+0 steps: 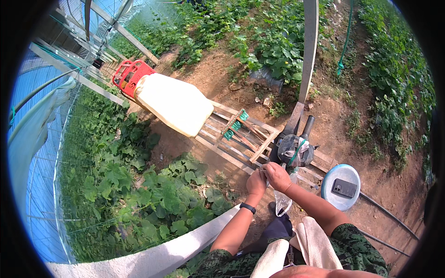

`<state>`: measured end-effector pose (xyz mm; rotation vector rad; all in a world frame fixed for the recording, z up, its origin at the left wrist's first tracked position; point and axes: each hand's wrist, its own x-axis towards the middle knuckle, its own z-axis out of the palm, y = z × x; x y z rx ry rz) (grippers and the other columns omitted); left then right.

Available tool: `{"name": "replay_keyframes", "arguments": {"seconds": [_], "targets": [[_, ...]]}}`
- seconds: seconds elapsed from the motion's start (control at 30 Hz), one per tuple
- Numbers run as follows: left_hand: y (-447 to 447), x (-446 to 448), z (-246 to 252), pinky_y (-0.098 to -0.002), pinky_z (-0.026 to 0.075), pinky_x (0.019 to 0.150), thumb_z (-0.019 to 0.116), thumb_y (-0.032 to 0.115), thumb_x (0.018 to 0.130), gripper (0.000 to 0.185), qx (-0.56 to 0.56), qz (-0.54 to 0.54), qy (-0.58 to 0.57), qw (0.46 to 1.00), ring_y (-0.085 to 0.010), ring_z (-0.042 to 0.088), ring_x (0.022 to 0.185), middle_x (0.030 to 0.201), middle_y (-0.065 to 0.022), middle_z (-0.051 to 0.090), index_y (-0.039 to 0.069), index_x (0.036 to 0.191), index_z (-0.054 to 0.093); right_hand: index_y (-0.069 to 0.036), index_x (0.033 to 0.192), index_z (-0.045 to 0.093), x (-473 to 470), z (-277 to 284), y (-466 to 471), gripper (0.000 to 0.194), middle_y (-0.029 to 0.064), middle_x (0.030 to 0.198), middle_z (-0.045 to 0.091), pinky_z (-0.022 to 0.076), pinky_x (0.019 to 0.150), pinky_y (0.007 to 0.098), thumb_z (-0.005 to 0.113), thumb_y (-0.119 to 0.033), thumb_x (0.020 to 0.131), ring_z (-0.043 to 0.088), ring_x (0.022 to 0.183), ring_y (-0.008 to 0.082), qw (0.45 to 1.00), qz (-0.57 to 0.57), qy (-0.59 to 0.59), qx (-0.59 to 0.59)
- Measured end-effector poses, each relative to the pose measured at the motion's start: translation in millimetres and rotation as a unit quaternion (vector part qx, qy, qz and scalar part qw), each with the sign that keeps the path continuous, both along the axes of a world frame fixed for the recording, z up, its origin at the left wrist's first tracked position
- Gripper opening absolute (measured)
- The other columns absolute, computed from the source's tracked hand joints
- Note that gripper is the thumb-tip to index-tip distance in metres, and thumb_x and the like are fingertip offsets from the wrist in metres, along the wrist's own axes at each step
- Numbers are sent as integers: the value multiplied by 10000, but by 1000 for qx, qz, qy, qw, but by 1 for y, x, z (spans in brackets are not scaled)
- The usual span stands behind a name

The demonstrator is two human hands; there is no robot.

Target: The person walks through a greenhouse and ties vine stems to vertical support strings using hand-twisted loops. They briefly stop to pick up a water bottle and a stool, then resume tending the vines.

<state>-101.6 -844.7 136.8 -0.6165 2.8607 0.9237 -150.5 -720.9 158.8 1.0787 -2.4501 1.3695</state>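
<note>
My left hand [256, 183] and my right hand [277, 176] meet in front of me, fingertips pinched together on a small thing mostly hidden by the fingers. What it is I cannot tell. Just below the right hand hangs a clear plastic bag [283, 202]; whether the fingers touch it is unclear. Right beyond the hands stands a dark rounded unit [290, 147], with a pale cloth [300, 153] and a green cord tied over it. A black handlebar grip [308, 127] sticks up behind it. A dark band circles my left wrist.
A slatted cart bed [226, 156] carries a large pale plastic container [177, 104], a red plastic crate [134, 76] and a wooden frame with green strips [236, 125]. At right, a phone [344, 188] lies on a round blue-white stool top [333, 177]. A post [309, 52] rises ahead; leafy vines [156, 201] grow left.
</note>
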Motion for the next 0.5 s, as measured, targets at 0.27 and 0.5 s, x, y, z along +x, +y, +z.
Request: {"name": "replay_keyframes", "arguments": {"seconds": [0.27, 0.5], "targets": [[2, -11, -8, -504, 514, 659, 497, 292, 899, 291, -137, -28, -33, 990, -420, 649, 827, 854, -236, 652, 45, 861, 645, -36, 991, 538, 2, 13, 13, 172, 167, 861, 571, 493, 705, 433, 581, -134, 856, 596, 826, 367, 999, 6, -26, -24], [49, -49, 7, -496, 526, 596, 365, 346, 992, 550, -200, 96, 32, 975, -401, 658, 671, 709, -225, 655, 31, 655, 665, -58, 1002, 562, 35, 32, 112, 148, 145, 868, 599, 496, 683, 434, 590, -130, 876, 610, 815, 358, 998, -15, -64, -23]]}}
